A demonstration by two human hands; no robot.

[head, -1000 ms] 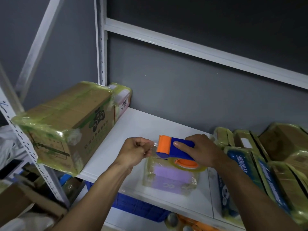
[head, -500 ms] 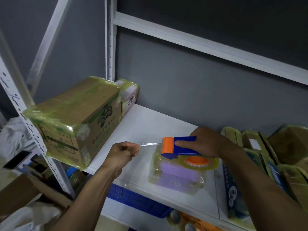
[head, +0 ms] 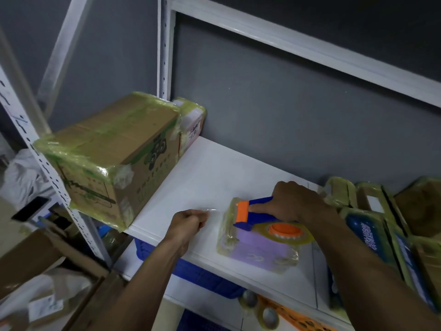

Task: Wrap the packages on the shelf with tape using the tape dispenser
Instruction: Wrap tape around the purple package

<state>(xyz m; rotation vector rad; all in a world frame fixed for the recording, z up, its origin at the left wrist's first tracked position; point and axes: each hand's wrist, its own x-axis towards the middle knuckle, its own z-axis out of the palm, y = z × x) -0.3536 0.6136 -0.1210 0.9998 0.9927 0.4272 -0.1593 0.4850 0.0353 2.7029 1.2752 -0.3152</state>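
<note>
Tension matters most: the left hand (head: 188,223), fist clenched, pinches what looks like the tape end (head: 211,209), and the right hand (head: 293,204) grasps the tape dispenser (head: 260,218) atop the purple package (head: 257,254) on the shelf (head: 214,168). Pull taut, then press flat.

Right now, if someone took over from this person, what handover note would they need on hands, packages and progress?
Right hand grips the tape dispenser, held over the purple package on the shelf.
Left hand pinches the tape end, stretched out to the left.
Done: cardboard box at left and packages at right look wrapped; purple package already carries tape.
Left: lay this strip on the purple package, cut it.
</note>
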